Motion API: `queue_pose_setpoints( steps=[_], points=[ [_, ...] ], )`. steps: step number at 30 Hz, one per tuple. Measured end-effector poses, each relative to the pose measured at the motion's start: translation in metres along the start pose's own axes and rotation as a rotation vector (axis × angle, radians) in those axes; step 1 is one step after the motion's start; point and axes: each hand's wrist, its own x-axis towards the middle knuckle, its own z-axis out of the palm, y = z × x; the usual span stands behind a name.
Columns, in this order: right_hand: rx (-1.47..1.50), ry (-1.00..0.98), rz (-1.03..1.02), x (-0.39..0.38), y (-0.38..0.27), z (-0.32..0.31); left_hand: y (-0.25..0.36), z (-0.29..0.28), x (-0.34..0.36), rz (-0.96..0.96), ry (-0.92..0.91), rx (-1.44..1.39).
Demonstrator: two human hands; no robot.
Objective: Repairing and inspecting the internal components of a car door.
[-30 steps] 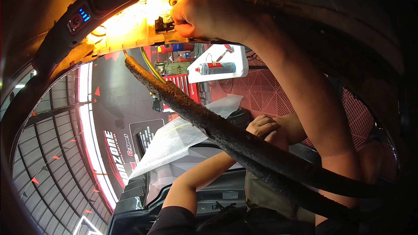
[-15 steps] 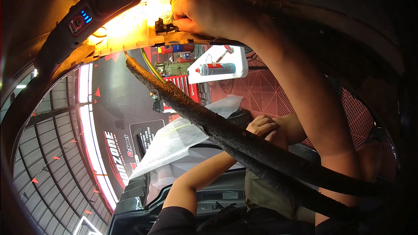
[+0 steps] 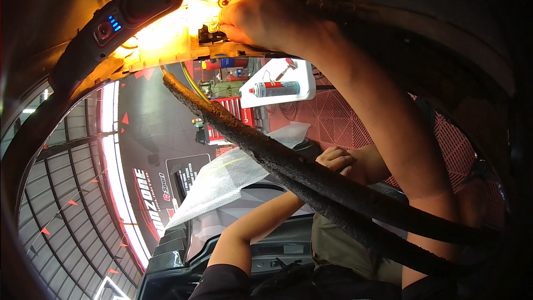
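At the top, my right hand [image 3: 261,19] is closed at a small connector-like part [image 3: 210,32] inside a brightly lit dark cavity; what its fingertips hold is unclear. Left of it hangs a black work lamp [image 3: 102,33] with blue indicator lights. A long, rough dark cable or hose [image 3: 239,136], branching in two, crosses the view diagonally in front of my body, beside a yellow-green wire [image 3: 193,86]. Lower down, my left hand [image 3: 336,157] has its fingers curled over bare skin, possibly a knee, partly hidden behind the dark branch.
Through the oval opening show a white tray [image 3: 300,86] with a spray can [image 3: 275,88], a red tool chest [image 3: 229,111], translucent sheeting [image 3: 211,194], red floor tiles [image 3: 350,122], dark car bodywork [image 3: 172,255] and a metal roof [image 3: 61,189] with a strip light.
The lamp and the upper end of the cable appear shifted very slightly right and down. My right hand sits slightly lower at the same part; my left hand stays nearly still.
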Motion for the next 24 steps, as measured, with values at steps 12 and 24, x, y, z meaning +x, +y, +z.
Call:
queue_pose_setpoints(
  steps=[12,24],
  points=[
    [0.046,-0.114,-0.01,0.0,-0.004,-0.004,0.0,-0.001,0.0,-0.001,0.001,0.009],
    [0.127,-0.196,0.046,0.002,-0.007,-0.01,-0.002,-0.002,-0.003,-0.004,0.002,0.004]
  ],
)
